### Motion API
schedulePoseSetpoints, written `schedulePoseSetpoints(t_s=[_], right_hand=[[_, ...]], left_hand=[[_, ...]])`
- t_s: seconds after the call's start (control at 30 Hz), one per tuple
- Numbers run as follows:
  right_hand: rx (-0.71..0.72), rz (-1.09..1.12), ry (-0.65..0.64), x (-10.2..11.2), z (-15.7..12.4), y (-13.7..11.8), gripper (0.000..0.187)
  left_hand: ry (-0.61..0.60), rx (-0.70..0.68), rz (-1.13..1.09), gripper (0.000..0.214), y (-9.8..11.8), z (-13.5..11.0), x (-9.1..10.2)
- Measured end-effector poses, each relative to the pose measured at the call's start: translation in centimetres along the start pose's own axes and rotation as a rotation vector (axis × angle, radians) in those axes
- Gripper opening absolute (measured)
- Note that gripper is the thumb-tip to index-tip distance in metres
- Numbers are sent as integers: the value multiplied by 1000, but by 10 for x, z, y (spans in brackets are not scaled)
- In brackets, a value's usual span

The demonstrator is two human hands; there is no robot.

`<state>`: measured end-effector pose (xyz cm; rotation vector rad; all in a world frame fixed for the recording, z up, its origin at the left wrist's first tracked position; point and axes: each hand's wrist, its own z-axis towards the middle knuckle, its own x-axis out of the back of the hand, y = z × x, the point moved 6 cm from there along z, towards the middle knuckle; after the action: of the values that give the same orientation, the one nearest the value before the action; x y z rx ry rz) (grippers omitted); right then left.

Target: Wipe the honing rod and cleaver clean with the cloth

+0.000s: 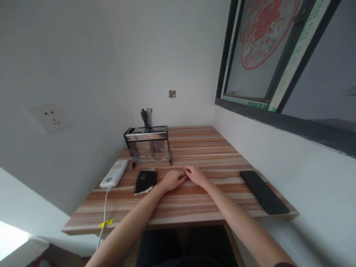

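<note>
My left hand rests on the wooden tabletop with its fingers curled inward. Beside it lies my right hand, fingers bent and drawn together, the tips close to those of my left hand. The insides of both hands are hidden, so I cannot tell whether anything small is between the fingers. Just left of my left hand is a flat black item with a white lower edge, partly blurred out. Behind that stands a clear-sided knife block with black trim, a dark handle sticking up from its top.
At the left, a white power bank has a white cable running over the front edge, past yellow tape. A black phone lies near the right edge. Walls flank the table, and a dark-framed window is at right.
</note>
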<state>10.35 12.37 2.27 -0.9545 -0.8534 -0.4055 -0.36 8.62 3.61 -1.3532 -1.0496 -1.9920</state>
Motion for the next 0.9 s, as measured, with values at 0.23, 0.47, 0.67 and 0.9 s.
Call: schedulePoseSetpoints(t_s=[0.23, 0.47, 0.67, 0.9], right_hand=[[5, 2, 8, 1, -1, -1, 27], [12, 10, 11, 2, -1, -2, 26], [10, 18, 9, 0, 0, 1, 24], [5, 15, 10, 0, -1, 1, 25]], left_hand=[[-2, -5, 0, 21, 2, 0, 1], [0, -18, 1, 21, 1, 0, 1], [5, -11, 2, 22, 0, 0, -1], [6, -16, 1, 21, 2, 0, 1]])
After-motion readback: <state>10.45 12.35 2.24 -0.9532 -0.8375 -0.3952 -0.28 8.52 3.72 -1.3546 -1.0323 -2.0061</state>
